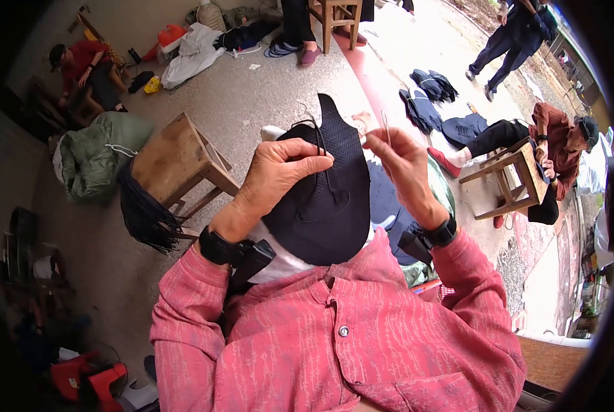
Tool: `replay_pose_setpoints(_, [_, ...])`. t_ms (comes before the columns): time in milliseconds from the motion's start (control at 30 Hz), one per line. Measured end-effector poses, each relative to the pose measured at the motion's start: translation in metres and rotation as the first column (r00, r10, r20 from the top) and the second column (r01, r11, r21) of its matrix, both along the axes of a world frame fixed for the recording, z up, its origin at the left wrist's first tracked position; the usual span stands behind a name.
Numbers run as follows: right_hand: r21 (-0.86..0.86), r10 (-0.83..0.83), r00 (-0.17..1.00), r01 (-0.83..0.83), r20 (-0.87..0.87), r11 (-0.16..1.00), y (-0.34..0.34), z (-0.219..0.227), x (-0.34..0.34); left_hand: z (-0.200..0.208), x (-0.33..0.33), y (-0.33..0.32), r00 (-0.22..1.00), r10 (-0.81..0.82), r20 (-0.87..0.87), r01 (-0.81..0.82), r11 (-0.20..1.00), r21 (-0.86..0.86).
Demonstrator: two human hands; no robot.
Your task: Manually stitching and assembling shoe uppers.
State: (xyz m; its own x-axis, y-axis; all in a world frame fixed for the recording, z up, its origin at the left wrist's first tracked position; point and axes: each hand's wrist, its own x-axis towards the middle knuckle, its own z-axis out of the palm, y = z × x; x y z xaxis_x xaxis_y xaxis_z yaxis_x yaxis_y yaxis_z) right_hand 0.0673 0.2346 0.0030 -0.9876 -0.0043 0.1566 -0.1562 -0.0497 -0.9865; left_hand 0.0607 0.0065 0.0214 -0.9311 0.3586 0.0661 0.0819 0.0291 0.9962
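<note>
A black fabric piece point(341, 223), shaped like a flat shoe upper with a dotted mesh strip and a pointed tip, lies on my lap over white cloth. My left hand point(279, 168) is closed, thumb and fingers pinching a black lace point(316, 130) above the piece; loops of the lace hang down onto it. To the right of the tip, my right hand point(406, 161) is also closed in a pinch. A thin strand point(385, 122) rises from its fingers; its exact kind is too small to tell.
On my left stands a wooden stool point(173, 161) with a bundle of black laces point(149, 213) over its edge, beside a green sack point(97, 154). Dark fabric pieces point(423, 110) lie at far right, near a seated person point(561, 137) and a wooden stool point(509, 178).
</note>
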Motion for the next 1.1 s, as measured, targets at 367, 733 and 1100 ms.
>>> replay_pose_setpoints(367, [0.142,-0.045,0.999,0.047,-0.012,0.989,-0.002,-0.032,0.038,-0.004,0.006,0.004,1.0,0.001,-0.018,-0.001,1.0,0.027])
replay_pose_setpoints(733, [-0.348,0.364,0.9,-0.27,0.241,0.898,-0.007,-0.042,0.03,-0.007,0.011,0.005,0.983,0.078,0.169,-0.132,0.933,0.334])
replay_pose_setpoints(1100, [-0.176,0.259,0.91,-0.211,0.323,0.961,0.002,-0.041,0.031,-0.014,0.012,-0.004,0.968,0.046,0.249,-0.148,0.898,0.413])
